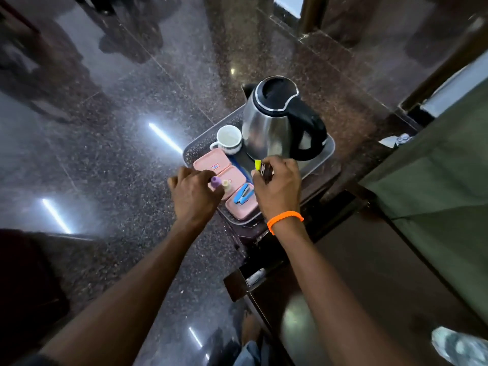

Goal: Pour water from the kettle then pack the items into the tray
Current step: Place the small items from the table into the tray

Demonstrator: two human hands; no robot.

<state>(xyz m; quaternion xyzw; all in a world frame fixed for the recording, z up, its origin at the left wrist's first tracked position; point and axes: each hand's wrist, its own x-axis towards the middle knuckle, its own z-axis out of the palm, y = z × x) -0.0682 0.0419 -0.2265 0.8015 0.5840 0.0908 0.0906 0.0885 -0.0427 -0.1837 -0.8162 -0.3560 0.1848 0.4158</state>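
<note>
A steel kettle [266, 122] with a black lid and handle stands in the grey tray [326, 154] on a dark stand. A white cup [229, 140] sits to its left. Three pink boxes [210, 161] lie in a row along the tray's near side, and a blue stapler [242, 195] rests on the nearest one. My left hand [194, 195] hovers over the boxes, holding a purple-capped marker [215, 181] and a cream-capped one [226, 185]. My right hand [280, 184] is closed on a yellow-capped marker [257, 164] and a small dark object, just in front of the kettle.
The tray stands on a small dark wooden stand [311, 204] over a polished granite floor [118, 143]. A dark cabinet top [369, 273] lies at the lower right, beside a green cloth [443, 180]. A wooden frame rises at the back right.
</note>
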